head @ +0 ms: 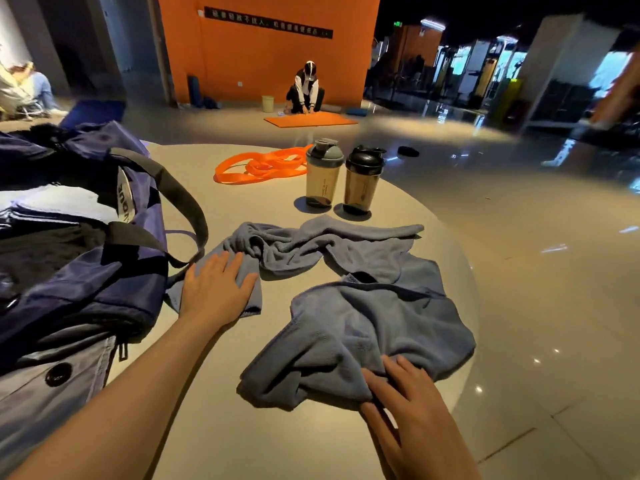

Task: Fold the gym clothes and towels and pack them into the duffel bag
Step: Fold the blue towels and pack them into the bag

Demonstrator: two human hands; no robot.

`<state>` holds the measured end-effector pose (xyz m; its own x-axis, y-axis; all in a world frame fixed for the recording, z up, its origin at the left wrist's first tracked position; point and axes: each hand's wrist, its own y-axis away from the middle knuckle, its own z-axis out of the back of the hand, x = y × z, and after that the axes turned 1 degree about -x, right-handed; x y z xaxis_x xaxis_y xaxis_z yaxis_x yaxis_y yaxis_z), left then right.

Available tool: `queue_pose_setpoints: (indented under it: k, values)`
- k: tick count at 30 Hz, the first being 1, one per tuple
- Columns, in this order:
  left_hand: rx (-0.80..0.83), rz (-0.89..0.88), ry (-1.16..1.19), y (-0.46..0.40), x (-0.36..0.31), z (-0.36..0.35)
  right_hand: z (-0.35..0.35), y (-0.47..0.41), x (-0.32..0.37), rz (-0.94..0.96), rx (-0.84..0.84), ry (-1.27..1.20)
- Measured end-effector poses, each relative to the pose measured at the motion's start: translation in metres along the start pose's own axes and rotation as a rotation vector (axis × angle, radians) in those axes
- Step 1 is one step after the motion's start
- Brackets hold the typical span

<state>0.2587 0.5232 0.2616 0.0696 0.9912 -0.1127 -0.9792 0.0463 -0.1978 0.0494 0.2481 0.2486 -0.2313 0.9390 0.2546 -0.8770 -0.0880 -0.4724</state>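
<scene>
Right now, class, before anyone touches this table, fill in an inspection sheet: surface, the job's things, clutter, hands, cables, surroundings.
Surface: round pale grey table, bare near the front edge.
Job's things: crumpled grey-blue terry towel, unfolded, spread across the table; open navy fabric duffel bag on the left, folded items already inside.
Clutter: orange resistance band; grey-lidded shaker bottle and black-lidded shaker bottle, upright, side by side beyond the towel.
Hands: left hand flat on the towel's left end; right hand on its near edge, fingers on the fabric.
Cables: nothing seen.
Surroundings: glossy floor, orange wall, a person kneeling at an orange mat.
</scene>
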Motion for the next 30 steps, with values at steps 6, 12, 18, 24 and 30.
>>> queue_pose_setpoints:
  k: [6, 12, 18, 24, 30]
  values:
    - [-0.16, -0.134, 0.517, 0.049, -0.014, 0.022, -0.004, -0.007, 0.008, -0.014, 0.057, 0.021]
    - [0.157, -0.437, 0.724, 0.132, -0.03, 0.053, -0.003, -0.022, 0.017, 0.049, 0.159, -0.043]
    - [-0.077, -0.279, 0.67, 0.171, 0.004, 0.065, 0.003, -0.007, 0.06, 0.228, 0.253, -0.18]
    - [-0.323, -0.133, 0.311, 0.213, 0.048, 0.064, 0.024, -0.011, 0.08, 0.16, 0.2, -0.529]
    - [-0.379, -0.163, 0.359, 0.222, 0.048, 0.086, 0.03, -0.051, 0.016, -0.097, 0.086, -0.352]
